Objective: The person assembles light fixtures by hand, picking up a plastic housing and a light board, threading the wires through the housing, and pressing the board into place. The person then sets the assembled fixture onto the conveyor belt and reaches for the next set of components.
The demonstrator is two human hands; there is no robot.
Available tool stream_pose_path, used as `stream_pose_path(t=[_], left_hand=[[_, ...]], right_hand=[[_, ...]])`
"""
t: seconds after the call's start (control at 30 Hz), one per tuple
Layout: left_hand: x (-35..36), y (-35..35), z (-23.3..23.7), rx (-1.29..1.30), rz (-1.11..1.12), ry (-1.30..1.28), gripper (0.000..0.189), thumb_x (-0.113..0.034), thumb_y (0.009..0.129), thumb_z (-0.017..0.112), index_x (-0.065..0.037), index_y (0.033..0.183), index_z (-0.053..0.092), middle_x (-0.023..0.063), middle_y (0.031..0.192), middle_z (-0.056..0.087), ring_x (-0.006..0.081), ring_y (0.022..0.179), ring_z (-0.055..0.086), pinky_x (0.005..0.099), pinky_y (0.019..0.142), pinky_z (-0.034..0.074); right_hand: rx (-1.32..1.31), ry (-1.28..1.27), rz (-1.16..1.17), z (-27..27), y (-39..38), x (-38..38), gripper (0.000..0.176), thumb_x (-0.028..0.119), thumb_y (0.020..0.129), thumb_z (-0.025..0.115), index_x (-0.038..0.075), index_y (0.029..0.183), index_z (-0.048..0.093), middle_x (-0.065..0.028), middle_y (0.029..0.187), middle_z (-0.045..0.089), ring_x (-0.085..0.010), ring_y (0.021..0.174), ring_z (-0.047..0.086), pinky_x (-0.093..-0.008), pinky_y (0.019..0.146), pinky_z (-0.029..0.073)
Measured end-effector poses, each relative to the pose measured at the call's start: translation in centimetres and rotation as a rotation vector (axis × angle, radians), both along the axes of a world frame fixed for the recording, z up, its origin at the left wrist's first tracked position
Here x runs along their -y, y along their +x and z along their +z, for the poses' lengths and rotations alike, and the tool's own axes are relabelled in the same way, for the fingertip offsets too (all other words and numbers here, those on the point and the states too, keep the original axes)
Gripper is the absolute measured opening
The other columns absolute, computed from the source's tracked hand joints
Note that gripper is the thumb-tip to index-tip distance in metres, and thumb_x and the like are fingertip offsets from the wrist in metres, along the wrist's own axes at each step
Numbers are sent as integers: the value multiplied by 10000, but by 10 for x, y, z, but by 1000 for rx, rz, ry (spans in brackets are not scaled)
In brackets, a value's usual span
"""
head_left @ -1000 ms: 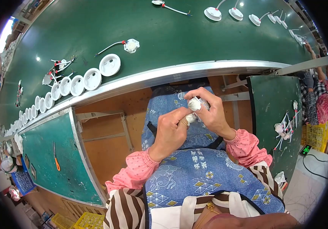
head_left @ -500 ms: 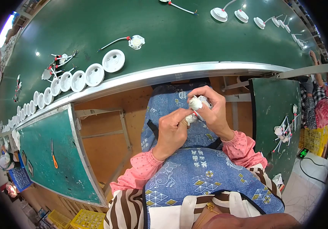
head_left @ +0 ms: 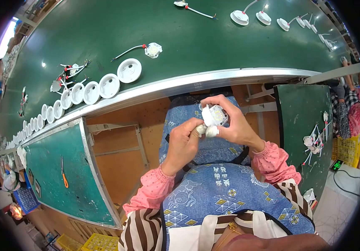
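My right hand (head_left: 237,125) is closed round an LED module (head_left: 218,114), a white angular board whose face is turned up, above my lap. A curved white rim (head_left: 206,116), which looks like part of a round housing, stands at the board's left side. My left hand (head_left: 184,140) is pinched just below that rim, fingertips touching those of my right hand. What the left fingers grip is hidden. White coverings wrap a thumb or finger on each hand. No wire shows clearly between the hands.
White round housings (head_left: 109,85) line the green table's (head_left: 196,50) near edge. Wired LED modules (head_left: 153,50) lie behind them. Finished-looking lamps with wires (head_left: 240,17) stand far right. Orange-handled scissors (head_left: 64,180) rest on the left side table; more wired parts (head_left: 312,144) lie at right.
My hands have turned the piece, so the board's face now shows more openly. The red bit seen between my fingers is out of sight. The view has shifted slightly.
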State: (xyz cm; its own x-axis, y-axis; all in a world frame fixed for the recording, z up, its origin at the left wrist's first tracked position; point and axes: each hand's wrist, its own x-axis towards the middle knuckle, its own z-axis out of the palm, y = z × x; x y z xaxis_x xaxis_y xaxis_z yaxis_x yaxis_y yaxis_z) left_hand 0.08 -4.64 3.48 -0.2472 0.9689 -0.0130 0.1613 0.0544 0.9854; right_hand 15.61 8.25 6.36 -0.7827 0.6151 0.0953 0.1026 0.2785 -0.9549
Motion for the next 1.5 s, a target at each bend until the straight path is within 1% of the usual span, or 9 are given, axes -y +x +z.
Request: stream_pose_path(t=[0.1,0.2,0.37,0.5,0.63,0.87,1.2,1.4,1.5], left_hand=[[-6,-18,-7,-343,-50,294,284,-68,912,652,-8,1188,672,132,1035,701,215,987,654,361,831,494],[1,-22,2,-149,-58,209,410,-172,890,704,-8,1261,646,127,1127,676,256,1123,592,394,938,448],[1,1,7,474,-20,73,530,-46,941,718,42,1408,484,110,1190,662,137,1016,666,262,847,552],[4,-1,10,543,49,99,509,-41,954,690,58,1400,466,150,1258,648,220,1177,651,331,986,548],[1,6,9,514,42,125,472,-13,964,648,56,1394,469,138,1242,644,209,1147,656,317,964,549],[-4,19,9,334,213,121,327,-1,986,576,53,1307,537,87,1121,643,139,992,654,266,833,553],[-5,13,5,482,241,40,249,-29,1018,548,40,1257,567,80,1108,659,129,938,675,268,737,616],[-6,13,-2,246,294,145,202,-35,994,593,35,1182,621,49,1004,668,72,820,635,208,628,529],[-4,11,4,330,295,24,222,56,912,598,48,1129,644,58,968,686,90,850,631,240,737,513]], right_hand=[[20,285,11,13,3,1,706,60,682,802,53,1346,562,-159,1243,565,-314,1146,590,-396,984,480],[26,457,15,21,3,6,791,-2,628,800,65,1374,548,-169,1280,541,-370,1170,569,-435,998,482],[46,670,89,29,-4,13,848,-26,618,813,79,1411,534,-198,1353,483,-407,1214,525,-466,979,489],[-6,540,-57,48,11,11,653,-39,671,780,51,1300,631,-171,1268,564,-312,1090,599,-388,873,530],[-80,436,-248,24,6,22,332,-92,725,694,6,1041,672,-122,897,621,-239,690,622,-335,580,503],[4,639,-299,22,-14,25,252,-178,708,640,-21,906,642,-124,787,526,-266,650,590,-369,532,451],[9,524,-359,11,-16,25,316,-97,721,690,18,1009,630,-133,906,562,-293,725,618,-383,616,502],[87,356,-210,18,-19,23,338,-52,793,622,8,1126,628,-154,995,611,-324,816,640,-416,705,517],[138,369,-129,20,-20,19,296,-23,822,593,3,1115,633,-153,994,627,-330,829,647,-428,721,517]])
